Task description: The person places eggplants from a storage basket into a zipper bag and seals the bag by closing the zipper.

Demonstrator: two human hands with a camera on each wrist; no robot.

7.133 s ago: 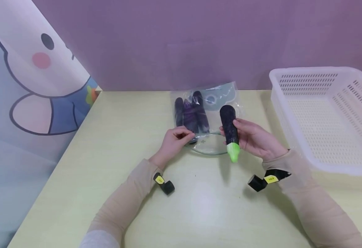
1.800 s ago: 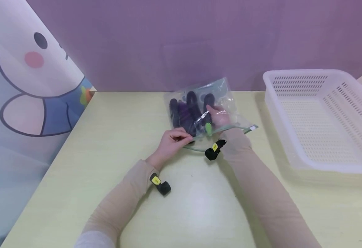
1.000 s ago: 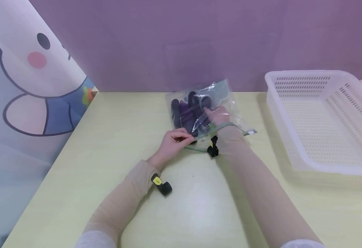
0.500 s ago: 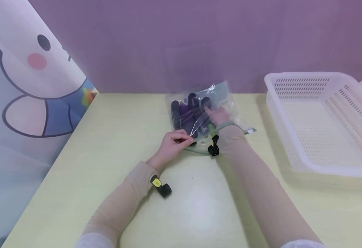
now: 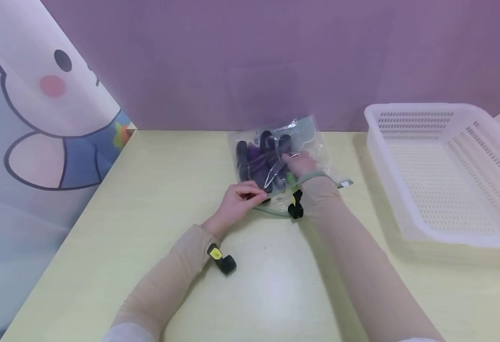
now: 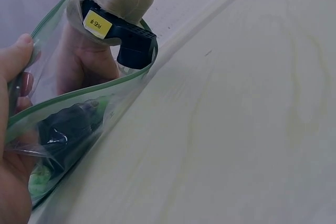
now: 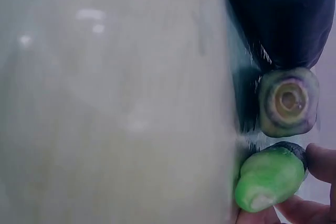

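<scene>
A clear zip bag (image 5: 282, 202) with a green rim lies on the table, holding several dark purple eggplants (image 5: 242, 159). My left hand (image 5: 235, 204) pinches the rim of its mouth between thumb and fingers. Through that mouth my right hand (image 5: 302, 164) reaches into the bag. It grips an eggplant with a bright green stem end (image 7: 270, 177), thumb on one side and fingers on the other, as the right wrist view shows. Another eggplant's round cut end (image 7: 289, 102) sits right beside it. The left wrist view shows the bag's green rim (image 6: 94, 90) gaping around my right wrist.
A white slotted plastic basket (image 5: 429, 232) stands on the pale table (image 5: 267, 285) at the right. A purple backdrop (image 5: 190, 66) rises behind the bag. To the left hangs a blue cloth with a cartoon rabbit (image 5: 36, 156).
From outside the bag, my right hand has carried the green-stemmed eggplant leftward into it, beside the others. My left hand has stayed at the rim. Over the last half second little has moved.
</scene>
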